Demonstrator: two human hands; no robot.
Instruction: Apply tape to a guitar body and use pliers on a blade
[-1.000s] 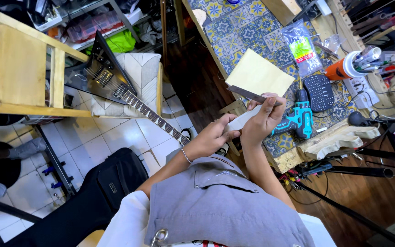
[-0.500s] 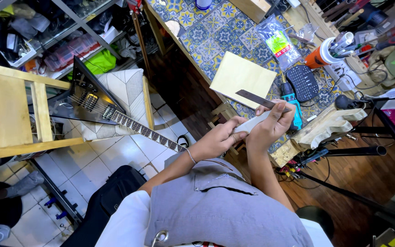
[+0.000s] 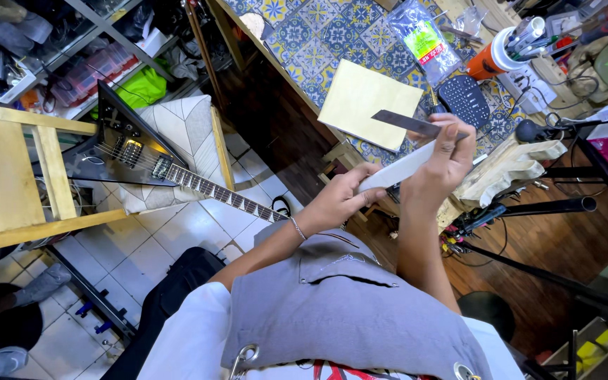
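My left hand (image 3: pixel 343 198) grips the near end of a long pale strip of wood or bone (image 3: pixel 397 171), held level in front of my chest. My right hand (image 3: pixel 441 162) closes around the strip's far end and also pinches a flat dark metal blade or file (image 3: pixel 406 123) that points left over the strip. Both hands hang in the air at the edge of a workbench with a patterned blue and yellow tile top (image 3: pixel 318 42). A thin bracelet sits on my left wrist. I wear a grey apron over a white shirt.
A pale yellow board (image 3: pixel 364 98) lies on the bench beside a clear plastic bag (image 3: pixel 423 39), a dark keypad (image 3: pixel 466 102) and an orange cup of tools (image 3: pixel 497 56). A black V-shaped electric guitar (image 3: pixel 149 165) leans left, near a wooden stool (image 3: pixel 15 176). Stands and cables cross the floor at right.
My hands with the strip and blade have stayed together while my head shifted, so the bench now sits higher and the guitar nearer the middle left.
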